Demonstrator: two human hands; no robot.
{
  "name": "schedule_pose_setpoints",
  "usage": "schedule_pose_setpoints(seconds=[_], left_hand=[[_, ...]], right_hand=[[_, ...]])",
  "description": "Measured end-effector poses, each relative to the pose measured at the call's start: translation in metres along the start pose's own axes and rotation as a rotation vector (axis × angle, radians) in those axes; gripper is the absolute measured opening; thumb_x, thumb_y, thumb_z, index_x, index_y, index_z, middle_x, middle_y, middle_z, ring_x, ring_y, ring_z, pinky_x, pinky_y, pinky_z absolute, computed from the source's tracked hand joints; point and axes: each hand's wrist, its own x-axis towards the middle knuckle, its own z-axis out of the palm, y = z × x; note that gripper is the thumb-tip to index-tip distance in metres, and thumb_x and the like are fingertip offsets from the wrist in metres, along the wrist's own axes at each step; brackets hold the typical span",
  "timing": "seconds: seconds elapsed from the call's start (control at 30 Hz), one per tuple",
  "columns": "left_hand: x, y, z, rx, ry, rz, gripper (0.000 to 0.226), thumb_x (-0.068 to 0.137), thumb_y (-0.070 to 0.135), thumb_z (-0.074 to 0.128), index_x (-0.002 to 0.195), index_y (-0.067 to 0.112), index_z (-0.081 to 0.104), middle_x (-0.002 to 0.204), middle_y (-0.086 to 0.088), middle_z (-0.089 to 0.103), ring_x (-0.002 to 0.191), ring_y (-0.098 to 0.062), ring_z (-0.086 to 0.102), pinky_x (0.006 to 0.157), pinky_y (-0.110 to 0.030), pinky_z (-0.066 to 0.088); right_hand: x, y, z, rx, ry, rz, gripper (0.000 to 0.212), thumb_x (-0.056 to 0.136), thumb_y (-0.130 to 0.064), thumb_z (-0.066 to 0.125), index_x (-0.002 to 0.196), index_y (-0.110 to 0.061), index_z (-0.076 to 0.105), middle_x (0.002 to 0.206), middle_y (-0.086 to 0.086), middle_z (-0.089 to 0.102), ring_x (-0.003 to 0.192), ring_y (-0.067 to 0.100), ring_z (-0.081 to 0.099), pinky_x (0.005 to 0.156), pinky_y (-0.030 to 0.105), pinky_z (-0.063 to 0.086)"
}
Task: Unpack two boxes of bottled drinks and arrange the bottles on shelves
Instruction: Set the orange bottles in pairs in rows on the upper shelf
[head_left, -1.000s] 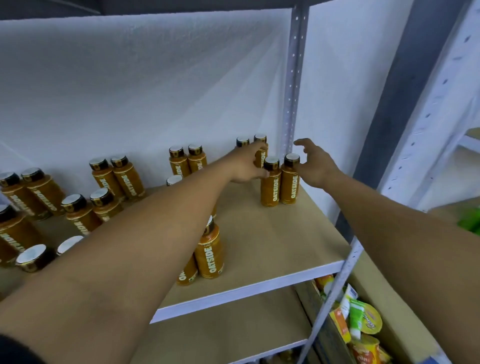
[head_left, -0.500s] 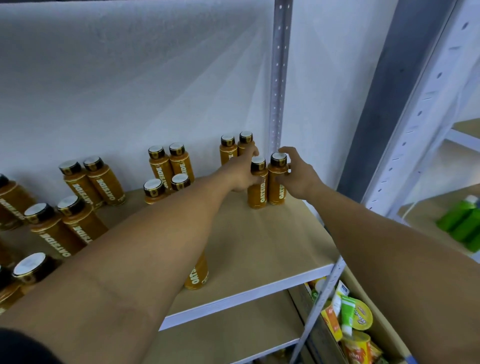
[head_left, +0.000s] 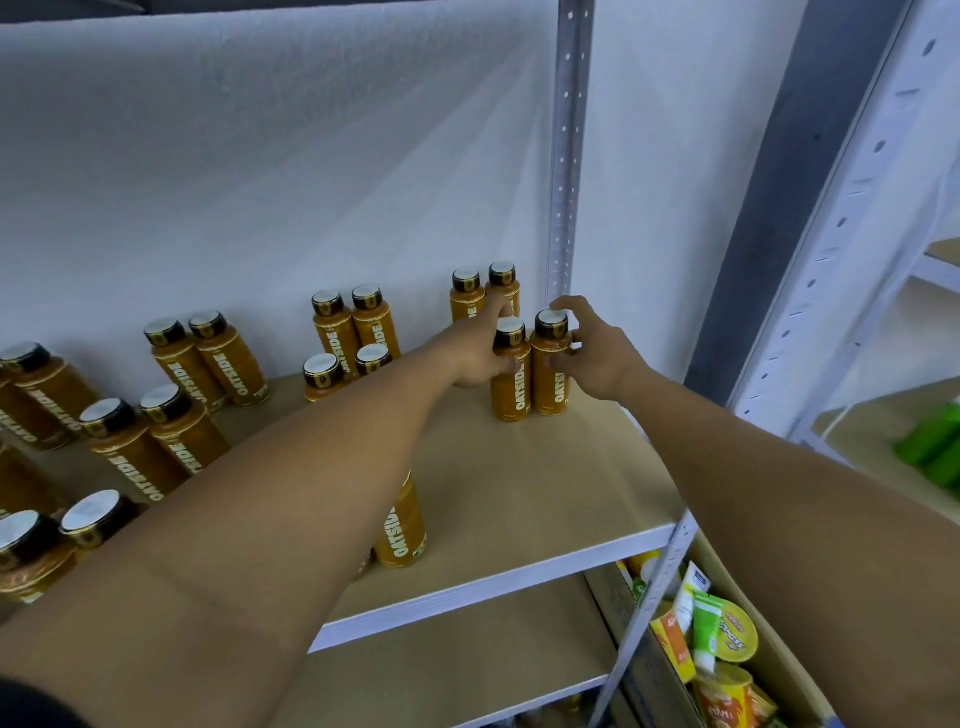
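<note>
Box: a box (head_left: 613, 592) of mixed packets sits below and to the right of the shelf (head_left: 545, 483). It plays no part in the step in hand.
Near bottle: one bottle (head_left: 402, 525) stands upright close to the shelf's front edge, half hidden under the left forearm. We judge that a careless pull-back of that arm could knock it.
Arms: both reach forward and upward to the shelf's right rear area, and they converge.
Left hand (head_left: 475, 358): it grips the left bottle (head_left: 511, 379), thumb on the front and fingers passing behind the neck.
Right hand (head_left: 592, 353): its thumb lies against the right bottle (head_left: 551, 369) and its fingers curve round the cap and shoulder. We cannot tell how firmly the fingertips bear on it.
Task bottles: the two stand upright on the shelf, touching side by side, between the hands. Their long axes are vertical and their labels face us.
Key relation: the back pair (head_left: 467, 299) stands directly behind, a little to the left. The left fingers occupy the gap between the two pairs.
Nearer hand: each hand is on its own bottle, and neither has to cross over.
Far limit: the post (head_left: 569, 156) and the wall stand just right of and behind the right bottle, so little room is left on that side.
Next move, as we judge it: square the front pair with the back pair, then lift both hands straight off.
</note>
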Motion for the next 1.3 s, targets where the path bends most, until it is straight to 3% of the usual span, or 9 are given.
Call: schedule_pose_setpoints(seconds=[0.1,0.23,0.5,0.83,1.07,1.3], left_hand=[[-0.005,-0.003,-0.002,0.018,-0.004,-0.008,0.068,0.097,0.028,0.07,0.146,0.029,0.022,0.121,-0.005,0.055,0.095,-0.021,0.061,0.071,-0.031,0.049],[-0.014,-0.007,-0.004,0.015,-0.001,-0.027,0.065,0.097,0.028,0.07,0.143,0.029,0.024,0.13,-0.01,0.058,0.101,-0.023,0.062,0.081,-0.036,0.055],[-0.021,-0.014,-0.005,0.001,-0.01,-0.034,0.063,0.099,0.026,0.068,0.142,0.03,0.023,0.129,-0.01,0.057,0.099,-0.023,0.062,0.066,-0.027,0.047],[-0.022,-0.014,-0.004,0.002,-0.002,-0.029,0.064,0.099,0.026,0.068,0.143,0.03,0.022,0.133,-0.011,0.056,0.104,-0.024,0.062,0.077,-0.031,0.052],[-0.025,-0.015,-0.006,0.011,-0.01,-0.024,0.064,0.098,0.028,0.069,0.141,0.032,0.022,0.134,-0.01,0.057,0.109,-0.026,0.062,0.089,-0.039,0.057],[-0.025,-0.016,-0.004,-0.001,0.001,-0.026,0.063,0.098,0.027,0.068,0.141,0.031,0.023,0.138,-0.011,0.056,0.111,-0.025,0.061,0.082,-0.032,0.051]], right_hand=[[-0.002,-0.003,0.003,-0.009,-0.02,-0.011,0.06,0.094,-0.018,0.068,0.141,-0.035,0.034,0.119,0.009,0.062,0.095,0.033,0.064,0.065,0.028,0.049],[-0.003,-0.006,0.007,-0.015,-0.033,-0.029,0.059,0.093,-0.019,0.069,0.137,-0.037,0.034,0.123,0.011,0.064,0.092,0.031,0.064,0.072,0.032,0.053],[-0.005,-0.01,0.012,-0.002,-0.051,-0.051,0.062,0.092,-0.018,0.071,0.137,-0.039,0.035,0.126,0.01,0.062,0.099,0.033,0.065,0.079,0.035,0.055],[-0.004,-0.007,0.009,0.021,-0.078,-0.056,0.067,0.092,-0.02,0.073,0.143,-0.039,0.034,0.143,0.01,0.057,0.109,0.032,0.065,0.083,0.032,0.05],[-0.006,-0.008,0.008,0.002,-0.089,-0.066,0.068,0.092,-0.019,0.074,0.144,-0.037,0.034,0.14,0.011,0.058,0.108,0.032,0.066,0.082,0.033,0.05],[-0.007,-0.008,0.009,-0.011,-0.078,-0.065,0.067,0.092,-0.022,0.074,0.143,-0.039,0.034,0.139,0.01,0.059,0.104,0.03,0.067,0.081,0.033,0.052]])
